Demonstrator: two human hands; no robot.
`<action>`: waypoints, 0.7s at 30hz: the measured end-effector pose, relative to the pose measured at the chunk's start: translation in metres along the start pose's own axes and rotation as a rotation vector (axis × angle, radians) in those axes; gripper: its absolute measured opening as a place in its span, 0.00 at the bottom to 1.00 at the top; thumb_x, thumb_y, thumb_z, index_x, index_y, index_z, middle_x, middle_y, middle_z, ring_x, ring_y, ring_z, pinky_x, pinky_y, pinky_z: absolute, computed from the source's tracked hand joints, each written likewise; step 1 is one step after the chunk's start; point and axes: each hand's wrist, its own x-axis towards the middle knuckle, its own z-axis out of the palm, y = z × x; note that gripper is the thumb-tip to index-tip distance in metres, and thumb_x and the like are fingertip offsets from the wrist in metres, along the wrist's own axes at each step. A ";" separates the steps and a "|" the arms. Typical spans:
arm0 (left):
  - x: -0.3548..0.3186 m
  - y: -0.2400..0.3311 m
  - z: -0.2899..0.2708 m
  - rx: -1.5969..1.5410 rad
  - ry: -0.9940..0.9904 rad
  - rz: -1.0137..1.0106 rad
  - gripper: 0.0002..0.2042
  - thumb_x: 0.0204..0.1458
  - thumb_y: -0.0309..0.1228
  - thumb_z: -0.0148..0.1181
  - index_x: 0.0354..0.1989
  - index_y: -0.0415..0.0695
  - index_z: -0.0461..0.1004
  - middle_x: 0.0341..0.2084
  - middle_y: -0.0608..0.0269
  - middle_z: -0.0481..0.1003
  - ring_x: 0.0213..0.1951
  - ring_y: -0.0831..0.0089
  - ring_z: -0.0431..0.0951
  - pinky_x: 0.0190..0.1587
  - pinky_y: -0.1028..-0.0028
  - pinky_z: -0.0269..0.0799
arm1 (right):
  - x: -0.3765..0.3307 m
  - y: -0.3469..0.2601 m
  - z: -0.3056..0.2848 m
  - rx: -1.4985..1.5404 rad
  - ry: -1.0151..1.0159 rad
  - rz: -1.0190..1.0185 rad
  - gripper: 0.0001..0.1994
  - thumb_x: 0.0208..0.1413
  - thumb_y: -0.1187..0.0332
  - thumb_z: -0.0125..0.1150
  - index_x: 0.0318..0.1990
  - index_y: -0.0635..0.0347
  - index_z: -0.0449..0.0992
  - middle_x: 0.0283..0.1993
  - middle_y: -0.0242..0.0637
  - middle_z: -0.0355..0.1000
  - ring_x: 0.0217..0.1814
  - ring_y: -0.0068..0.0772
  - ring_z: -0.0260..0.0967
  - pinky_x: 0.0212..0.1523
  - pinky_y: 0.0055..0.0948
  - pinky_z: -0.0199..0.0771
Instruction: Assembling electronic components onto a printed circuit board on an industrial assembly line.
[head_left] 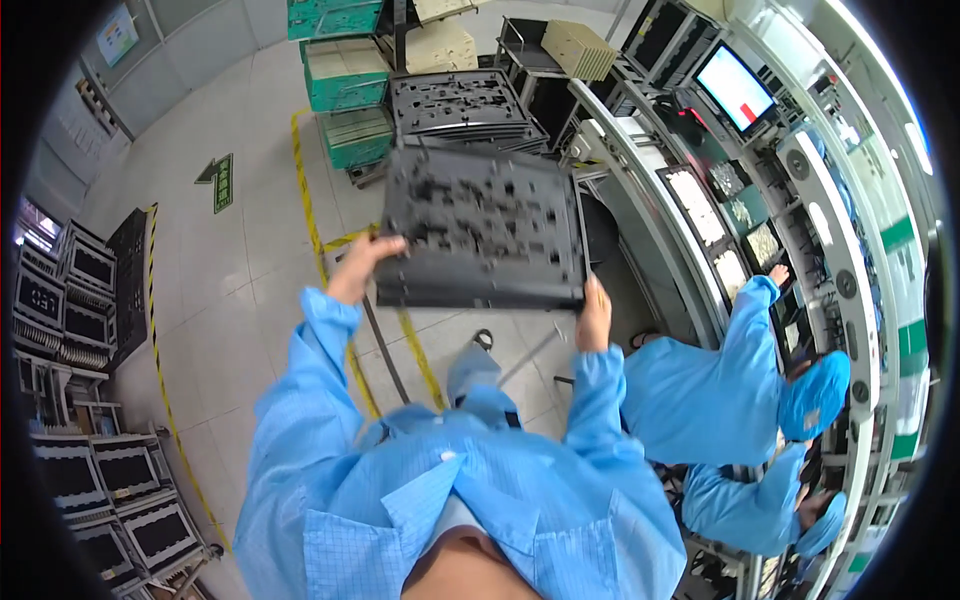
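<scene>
While both bare hands grip it from opposite sides, a flat dark grey plastic tray with many cut-out pockets [480,230] hangs in the air in front of the person's chest, tilted with its far edge up. The left hand [362,262] is closed on the tray's near left corner, fingers curled over the rim. The right hand [594,312] is clamped on the near right corner, thumb side along the edge. Both forearms wear pale blue cleanroom sleeves [320,350]. Motion blur smears the tray's surface, so its pockets cannot be read in detail.

Just beyond the tray stands a stack of similar dark trays [455,105] on a cart. Green plastic crates [345,75] holding beige slabs sit to the left of that stack. Yellow striped floor tape [305,200] runs over the pale tiled floor [220,280] below. Racks of dark framed panels [80,300] line the far left. At the right a curved assembly bench [690,210] carries a lit monitor [735,88], and two co-workers in blue coats and caps [720,385] lean over it
</scene>
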 end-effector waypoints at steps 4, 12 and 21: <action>0.148 0.044 -0.011 -0.053 0.108 0.095 0.20 0.50 0.38 0.68 0.44 0.37 0.73 0.36 0.60 0.79 0.37 0.71 0.79 0.40 0.72 0.74 | 0.206 0.024 0.047 -0.068 -0.038 -0.034 0.21 0.68 0.59 0.52 0.56 0.69 0.74 0.51 0.33 0.76 0.53 0.25 0.70 0.57 0.24 0.65; 0.363 0.082 -0.054 0.009 0.109 0.013 0.21 0.55 0.45 0.64 0.47 0.39 0.75 0.39 0.62 0.79 0.41 0.70 0.79 0.47 0.69 0.72 | 0.467 0.090 0.111 -0.137 -0.226 0.026 0.22 0.68 0.55 0.51 0.56 0.67 0.74 0.45 0.28 0.76 0.46 0.20 0.68 0.50 0.23 0.66; 0.434 0.031 -0.125 0.958 0.300 0.015 0.33 0.63 0.38 0.51 0.73 0.42 0.48 0.71 0.45 0.52 0.71 0.55 0.52 0.72 0.63 0.45 | 0.331 0.204 -0.185 -1.203 0.044 0.321 0.15 0.65 0.61 0.50 0.52 0.56 0.75 0.48 0.49 0.77 0.50 0.56 0.73 0.53 0.48 0.71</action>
